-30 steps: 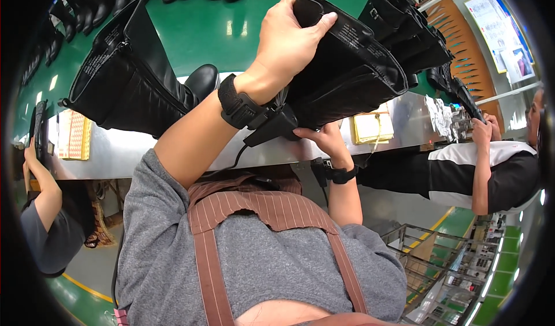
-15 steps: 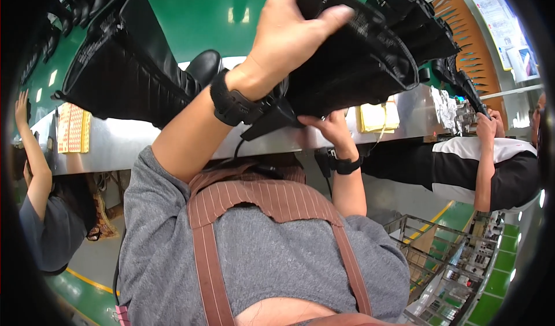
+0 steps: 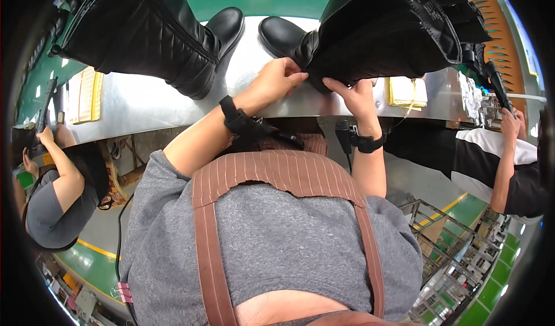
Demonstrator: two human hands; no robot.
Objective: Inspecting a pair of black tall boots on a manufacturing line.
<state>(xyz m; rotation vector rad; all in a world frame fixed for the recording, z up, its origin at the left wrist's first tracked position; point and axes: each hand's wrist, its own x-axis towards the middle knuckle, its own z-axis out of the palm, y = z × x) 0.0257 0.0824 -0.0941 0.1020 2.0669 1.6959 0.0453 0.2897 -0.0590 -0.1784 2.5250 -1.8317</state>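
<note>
Two tall black boots stand on the metal table, toes toward each other. At the ankle of the right-hand boot (image 3: pixel 370 42), my left hand (image 3: pixel 276 84) is closed in a pinch, its fingertips against the boot's near side. What lies in that pinch is too small to make out. My right hand (image 3: pixel 359 99) is at the lower back of the same boot, thumb pointing left against it and fingers curled up at its underside. The left-hand boot (image 3: pixel 144 34), with quilted creases and a side zipper, stands apart from both hands.
The metal table (image 3: pixel 139 103) has yellow-edged paper stacks at left (image 3: pixel 87 94) and right (image 3: pixel 407 91). A black holder (image 3: pixel 346 135) hangs at its front edge. Co-workers stand at both sides, a person in grey (image 3: pixel 63 193) and one in black and white (image 3: pixel 480 164).
My left hand has come down from the boot's shaft to its ankle. The boot has moved up and right and stands with its toe showing. The black corded object near it is out of sight.
</note>
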